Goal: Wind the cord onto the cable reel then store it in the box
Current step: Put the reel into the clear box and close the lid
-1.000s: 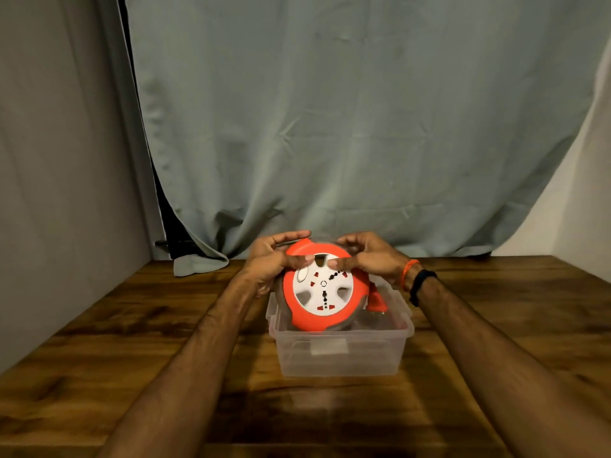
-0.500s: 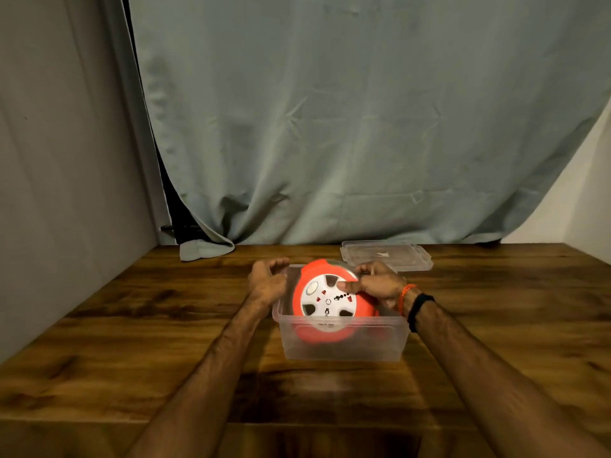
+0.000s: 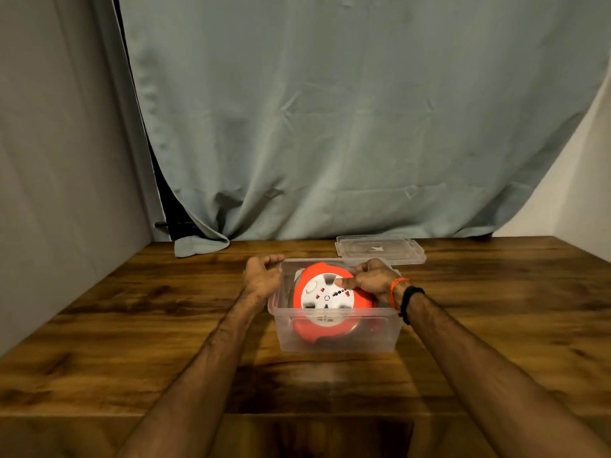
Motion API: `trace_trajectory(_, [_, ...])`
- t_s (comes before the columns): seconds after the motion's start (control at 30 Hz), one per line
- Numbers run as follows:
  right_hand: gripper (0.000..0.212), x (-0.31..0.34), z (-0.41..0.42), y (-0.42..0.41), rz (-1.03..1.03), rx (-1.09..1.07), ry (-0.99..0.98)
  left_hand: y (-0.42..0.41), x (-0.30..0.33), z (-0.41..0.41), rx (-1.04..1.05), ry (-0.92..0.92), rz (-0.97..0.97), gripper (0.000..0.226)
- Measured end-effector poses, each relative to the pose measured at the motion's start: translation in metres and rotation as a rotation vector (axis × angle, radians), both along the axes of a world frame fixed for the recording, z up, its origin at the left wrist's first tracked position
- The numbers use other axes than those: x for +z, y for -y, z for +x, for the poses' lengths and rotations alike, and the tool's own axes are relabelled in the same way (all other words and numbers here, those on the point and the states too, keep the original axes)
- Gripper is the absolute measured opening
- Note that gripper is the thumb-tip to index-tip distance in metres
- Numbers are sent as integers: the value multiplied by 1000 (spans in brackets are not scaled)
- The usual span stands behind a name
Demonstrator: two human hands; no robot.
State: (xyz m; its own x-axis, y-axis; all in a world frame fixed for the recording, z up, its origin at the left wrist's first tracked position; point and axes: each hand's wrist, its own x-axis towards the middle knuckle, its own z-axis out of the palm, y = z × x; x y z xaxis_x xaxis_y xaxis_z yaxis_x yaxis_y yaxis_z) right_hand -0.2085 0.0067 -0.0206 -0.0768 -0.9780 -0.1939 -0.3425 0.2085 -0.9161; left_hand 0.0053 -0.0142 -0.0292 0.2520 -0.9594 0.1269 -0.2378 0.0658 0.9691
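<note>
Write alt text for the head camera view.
A round orange cable reel with a white socket face sits tilted inside a clear plastic box on a wooden table. The right hand grips its upper edge; the left hand hovers open beside the box. A clear lid lies behind.

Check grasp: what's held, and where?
Right hand grips the cable reel at its upper right rim, inside the box. Left hand is open, holding nothing.

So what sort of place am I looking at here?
Probably an improvised indoor recording corner, not a workshop: a wooden table, a grey-blue curtain as backdrop, and only a clear box with its lid.
</note>
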Motion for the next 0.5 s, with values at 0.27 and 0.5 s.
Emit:
trace_trajectory(0.27, [31, 30, -19, 8, -328, -153, -112, 4, 24, -7, 18, 85, -58, 28])
trace_trajectory(0.5, [22, 42, -81, 39, -307, -315, -149, 51, 57, -61, -114, 79, -31, 27])
